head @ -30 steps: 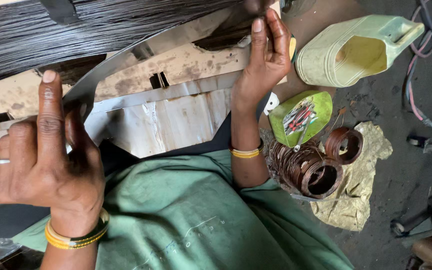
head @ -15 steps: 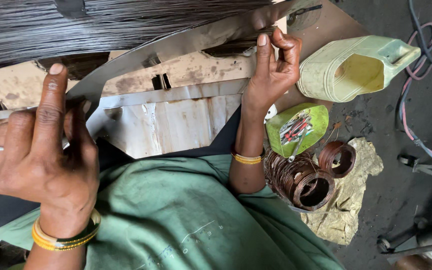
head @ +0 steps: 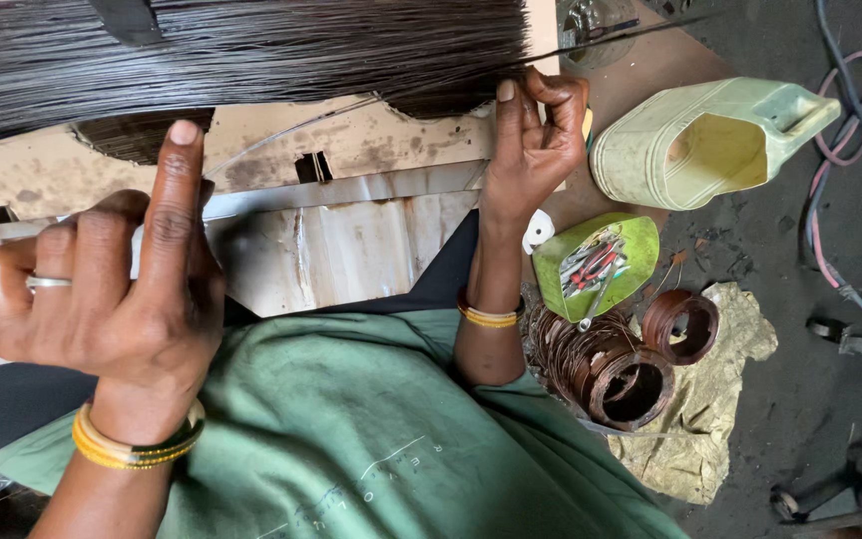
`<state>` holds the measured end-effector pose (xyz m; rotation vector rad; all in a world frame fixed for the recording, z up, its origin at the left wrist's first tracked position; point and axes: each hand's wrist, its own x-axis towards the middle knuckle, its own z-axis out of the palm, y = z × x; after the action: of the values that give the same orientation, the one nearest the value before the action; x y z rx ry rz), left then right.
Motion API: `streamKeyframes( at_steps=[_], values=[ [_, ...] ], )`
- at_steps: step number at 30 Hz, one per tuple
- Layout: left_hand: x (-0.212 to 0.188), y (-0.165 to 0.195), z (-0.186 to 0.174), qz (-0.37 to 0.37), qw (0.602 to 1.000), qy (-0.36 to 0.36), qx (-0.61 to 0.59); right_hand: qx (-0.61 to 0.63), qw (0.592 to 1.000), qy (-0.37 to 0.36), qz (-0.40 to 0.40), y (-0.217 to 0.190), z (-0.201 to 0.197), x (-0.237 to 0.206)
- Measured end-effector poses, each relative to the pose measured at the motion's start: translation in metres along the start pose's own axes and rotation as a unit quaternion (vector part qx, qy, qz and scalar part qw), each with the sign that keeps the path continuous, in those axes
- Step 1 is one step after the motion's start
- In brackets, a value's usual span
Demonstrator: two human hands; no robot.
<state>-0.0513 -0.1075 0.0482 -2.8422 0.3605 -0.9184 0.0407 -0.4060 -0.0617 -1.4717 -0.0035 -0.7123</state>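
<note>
Head view looks down on a person in a green garment [head: 351, 429] seated at a long band of dark fibres [head: 251, 50], stretched side by side across the top of the picture like the bristles of a broom being bound. The right hand [head: 536, 140] is at the band's right end, thumb and fingers closed in a pinch on a thin wire [head: 611, 38] that runs off to the upper right, taut by the look of it. The left hand [head: 112, 289] is raised near the lower left with its forefinger upright and the other fingers curled; whether it grips anything I cannot tell, though a fine line [head: 281, 135] slants from near it toward the fibres. The step in hand reads as drawing a binding wire along the edge of the band; the next move would call for steady tension from both hands, the wire kept level against the fibre tips so none slip out of line. The fibres themselves lie straight, close-packed and glossy, cut off cleanly at the right end, and rest over a worn, rust-flecked metal sheet [head: 351, 240]. Beside the person's right forearm lie coils of copper-coloured wire [head: 606, 364], a green dish [head: 641, 250] holding small tools, and a pale green plastic jug [head: 710, 140] cut open on its side.
</note>
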Motion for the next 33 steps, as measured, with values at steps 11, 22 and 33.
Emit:
streamKeyframes(
  at_steps=[11,22,33],
  values=[
    [0.008,-0.033,0.015,0.073,0.996,0.003,-0.044,-0.038,0.999,0.013,-0.004,-0.015,0.001,0.011],
    [0.013,-0.057,0.014,0.117,0.99,-0.018,-0.076,-0.438,0.817,-0.235,-0.292,-0.084,-0.053,0.096],
    [0.011,-0.097,0.03,0.087,0.989,0.045,-0.107,-0.35,0.845,-0.267,-0.304,-0.093,-0.005,0.078]
  ],
)
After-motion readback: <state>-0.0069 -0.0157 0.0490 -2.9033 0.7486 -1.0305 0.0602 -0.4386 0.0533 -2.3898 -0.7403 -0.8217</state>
